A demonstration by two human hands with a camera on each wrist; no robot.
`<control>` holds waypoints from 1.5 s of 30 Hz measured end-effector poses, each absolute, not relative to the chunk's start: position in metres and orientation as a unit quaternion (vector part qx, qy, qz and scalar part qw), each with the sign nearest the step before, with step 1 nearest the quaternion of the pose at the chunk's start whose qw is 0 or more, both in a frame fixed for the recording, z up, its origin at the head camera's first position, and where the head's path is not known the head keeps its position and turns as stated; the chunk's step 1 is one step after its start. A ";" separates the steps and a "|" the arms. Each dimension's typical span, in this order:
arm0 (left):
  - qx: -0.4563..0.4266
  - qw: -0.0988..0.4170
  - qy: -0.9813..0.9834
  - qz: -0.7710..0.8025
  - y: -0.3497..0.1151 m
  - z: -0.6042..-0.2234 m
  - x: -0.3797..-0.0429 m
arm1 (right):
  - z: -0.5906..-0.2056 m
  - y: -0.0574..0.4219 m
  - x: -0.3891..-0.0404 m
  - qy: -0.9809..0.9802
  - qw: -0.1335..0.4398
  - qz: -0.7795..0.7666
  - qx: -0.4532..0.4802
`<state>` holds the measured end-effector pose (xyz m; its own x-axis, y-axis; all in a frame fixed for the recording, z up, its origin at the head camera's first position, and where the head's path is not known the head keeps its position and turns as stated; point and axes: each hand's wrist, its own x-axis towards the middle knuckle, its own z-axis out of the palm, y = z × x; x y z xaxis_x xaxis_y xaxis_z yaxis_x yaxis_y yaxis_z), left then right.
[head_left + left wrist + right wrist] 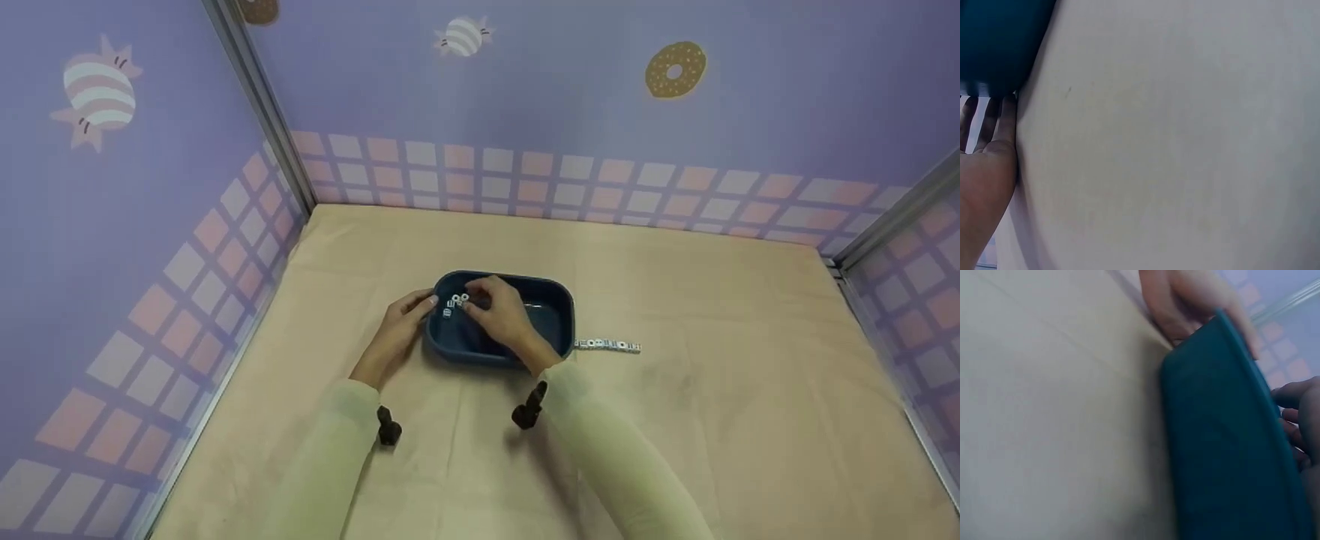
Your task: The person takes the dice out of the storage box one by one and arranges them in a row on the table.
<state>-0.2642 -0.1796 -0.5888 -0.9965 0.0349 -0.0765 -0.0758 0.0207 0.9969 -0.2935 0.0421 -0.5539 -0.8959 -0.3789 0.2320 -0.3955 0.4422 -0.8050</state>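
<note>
A dark blue tray (501, 361) with rounded corners rests on the cloth. My left hand (397, 330) holds its left side, thumb over the rim and fingers against the outer wall; the left wrist view shows those fingers (1007, 121) at the tray. My right hand (501, 315) reaches inside, thumb and index finger apart at a small cluster of white cube beads (456, 299) with dark markings. Another bead (447, 313) lies just below the cluster. In the right wrist view, the tray wall (1224, 439) hides part of the right hand's fingers (1292, 395).
A straight row of similar white beads (609, 345) lies on the cloth, right beside the tray's right end. Beige cloth (720, 420) covers the table. Patterned purple walls (555, 90) stand at the back and both sides, with metal posts (262, 97) at the corners.
</note>
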 end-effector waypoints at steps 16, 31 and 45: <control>-0.007 0.035 0.713 0.700 -0.183 -0.590 -0.266 | -0.568 0.027 -0.303 -0.915 -0.010 0.314 0.251; -0.028 0.054 0.691 0.721 -0.180 -0.587 -0.264 | -0.572 0.032 -0.300 -0.917 -0.032 0.349 0.189; -0.017 0.050 0.700 0.712 -0.184 -0.589 -0.265 | -0.571 0.027 -0.299 -0.927 -0.020 0.322 0.192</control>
